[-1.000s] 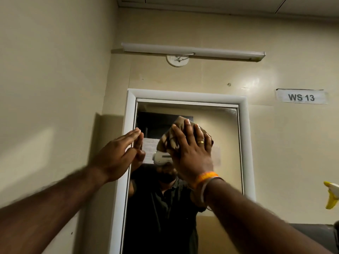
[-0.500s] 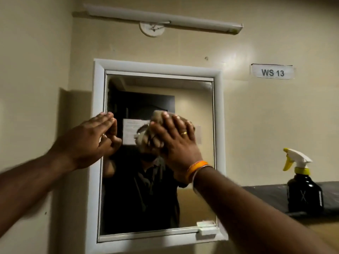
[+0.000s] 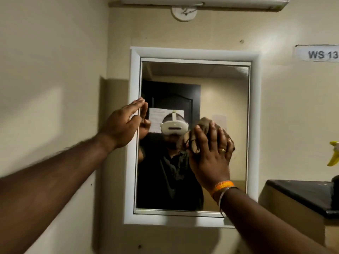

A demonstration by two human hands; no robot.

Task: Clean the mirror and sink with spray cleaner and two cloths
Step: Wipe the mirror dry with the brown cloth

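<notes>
The beige wall (image 3: 55, 70) fills most of the view, its tube light (image 3: 201, 0) cut off at the top edge so only the lower casing shows. On it hangs one mirror (image 3: 220, 88), a rectangular pane in a white frame (image 3: 194, 53), whole except where arms cross its lower right corner; the glass reflects a dark door, two sheets of paper and a person in dark clothing wearing a white headset. To the right, a dark-topped ledge (image 3: 297, 193) runs out of view, and one spray bottle (image 3: 333, 158) stands on it, showing only its yellow trigger and a sliver of dark body at the edge. A sign (image 3: 317, 54) reads "WS 13", clipped on the right. Two hands are raised: the left hand (image 3: 122, 123) lies flat with straight fingers against the frame's left side, at the edge of the glass; the right hand (image 3: 211, 153), wearing a ring and two wristbands, spreads its fingers over one brown cloth (image 3: 203, 125), pressing it to the glass right of centre. The cloth is bunched, mostly hidden beneath the palm. No sink or second cloth can be made out.
</notes>
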